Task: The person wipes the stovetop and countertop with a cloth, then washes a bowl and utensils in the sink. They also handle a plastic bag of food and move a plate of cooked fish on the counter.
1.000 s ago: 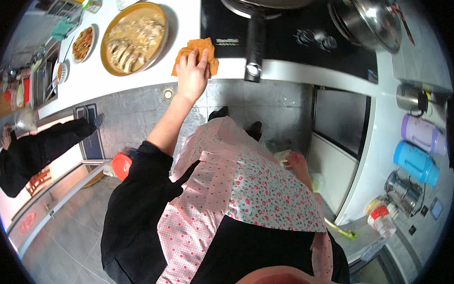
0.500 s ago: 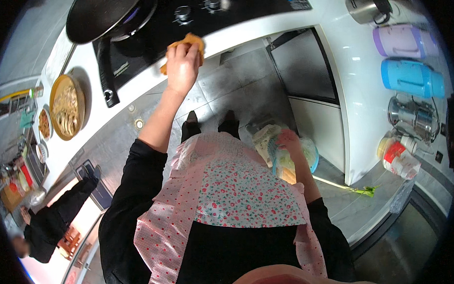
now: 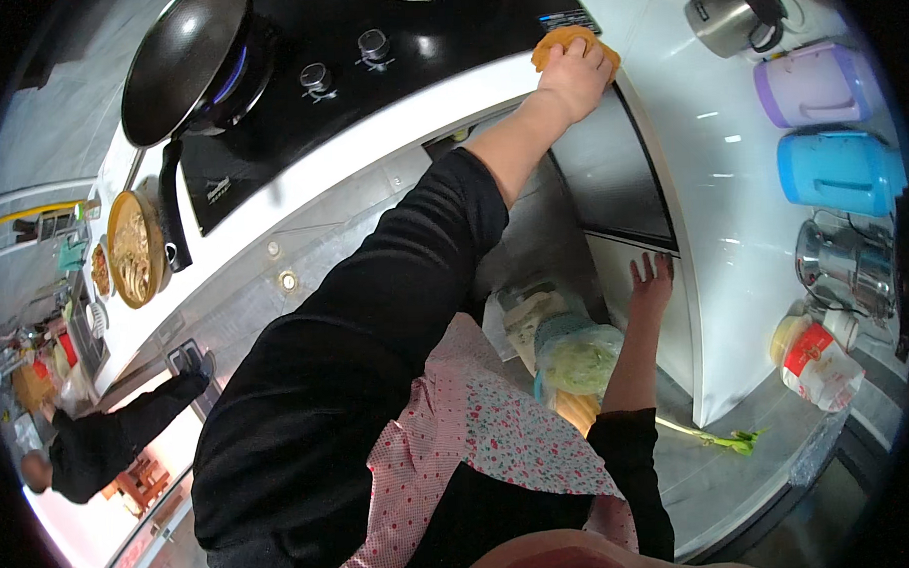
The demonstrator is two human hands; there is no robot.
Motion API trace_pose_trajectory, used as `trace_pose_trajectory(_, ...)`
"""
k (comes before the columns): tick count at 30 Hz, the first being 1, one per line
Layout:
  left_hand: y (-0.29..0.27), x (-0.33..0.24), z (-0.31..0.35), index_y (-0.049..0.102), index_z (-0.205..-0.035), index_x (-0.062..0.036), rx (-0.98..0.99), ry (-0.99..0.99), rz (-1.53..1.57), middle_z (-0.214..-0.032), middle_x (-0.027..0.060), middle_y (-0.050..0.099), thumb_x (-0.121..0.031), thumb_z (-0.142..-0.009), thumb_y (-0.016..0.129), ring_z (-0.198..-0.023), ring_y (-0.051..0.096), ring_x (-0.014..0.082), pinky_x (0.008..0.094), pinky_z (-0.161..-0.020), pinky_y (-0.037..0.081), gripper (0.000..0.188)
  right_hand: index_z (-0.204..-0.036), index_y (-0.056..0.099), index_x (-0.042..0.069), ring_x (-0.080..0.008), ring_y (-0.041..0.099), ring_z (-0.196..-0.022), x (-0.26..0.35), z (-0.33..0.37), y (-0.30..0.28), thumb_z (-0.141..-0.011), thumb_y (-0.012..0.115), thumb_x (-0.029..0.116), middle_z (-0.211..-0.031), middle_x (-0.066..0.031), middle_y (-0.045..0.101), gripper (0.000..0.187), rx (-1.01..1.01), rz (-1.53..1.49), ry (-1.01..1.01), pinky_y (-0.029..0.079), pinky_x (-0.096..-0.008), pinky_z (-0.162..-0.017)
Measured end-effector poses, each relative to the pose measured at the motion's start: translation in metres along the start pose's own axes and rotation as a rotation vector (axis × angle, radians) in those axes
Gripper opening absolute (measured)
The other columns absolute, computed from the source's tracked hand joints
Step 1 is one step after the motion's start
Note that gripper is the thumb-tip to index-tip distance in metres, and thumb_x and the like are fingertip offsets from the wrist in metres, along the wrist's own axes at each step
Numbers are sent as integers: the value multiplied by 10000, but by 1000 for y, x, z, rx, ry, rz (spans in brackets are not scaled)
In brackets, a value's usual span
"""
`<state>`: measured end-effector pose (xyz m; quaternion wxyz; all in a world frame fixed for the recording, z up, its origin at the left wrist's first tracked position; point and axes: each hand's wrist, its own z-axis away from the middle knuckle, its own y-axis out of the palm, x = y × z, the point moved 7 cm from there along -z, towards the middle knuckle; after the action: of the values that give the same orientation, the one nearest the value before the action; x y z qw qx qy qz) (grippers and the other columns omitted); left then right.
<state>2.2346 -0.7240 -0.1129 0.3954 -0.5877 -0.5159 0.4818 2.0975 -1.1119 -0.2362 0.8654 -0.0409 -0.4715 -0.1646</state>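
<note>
My left hand [image 3: 577, 77] has moved right, gripping crumpled orange cloth [image 3: 564, 37] at the smooth white counter edge [image 3: 429, 120]; my right hand [image 3: 653, 283] is open near flat white panelling [image 3: 678, 331].

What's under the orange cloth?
White counter edge shows beside the orange cloth, near a corner of the black stove. What lies directly beneath is hidden by the cloth and the left hand on it.

One wide head-worn fisheye view looks steeply down.
</note>
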Motion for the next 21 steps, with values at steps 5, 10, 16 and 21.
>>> trace_pose_trajectory(5,-37,28,71,621,-1286,-216,-86,45,-124,-1205,22,607,-195,-850,601,-1084,558,287,522,-837,454,437,-1438,476,42,-326,464,-1343,-14,-41,-10,-986,560,191,-1431,-129,496,483,-96,-55,16,469,-532,-1055)
trace_pose_trajectory(10,-90,92,210,607,-1336,-225,-143,-38,-317,-1304,8,607,-199,-828,630,-1035,566,245,476,-842,460,510,-1257,588,-52,-315,590,-1146,11,-74,-33,-967,536,108,-1207,-176,624,336,57,351,-274,508,-467,-992)
trace_pose_trajectory(16,-149,166,381,597,-1350,-210,74,-295,-411,-1309,24,616,-203,-827,652,-1122,589,253,461,-892,505,526,-1269,598,-100,-337,655,-1089,35,-129,-38,-993,521,171,-1219,-228,658,394,64,294,-95,541,-440,-926)
trace_pose_trajectory(21,-164,204,458,569,-1382,-193,135,-451,-449,-1360,38,608,-239,-869,646,-1152,602,271,418,-964,502,521,-1229,638,-44,-318,699,-909,56,-158,-38,-967,623,191,-1073,-194,698,353,-184,565,-217,599,-416,-766)
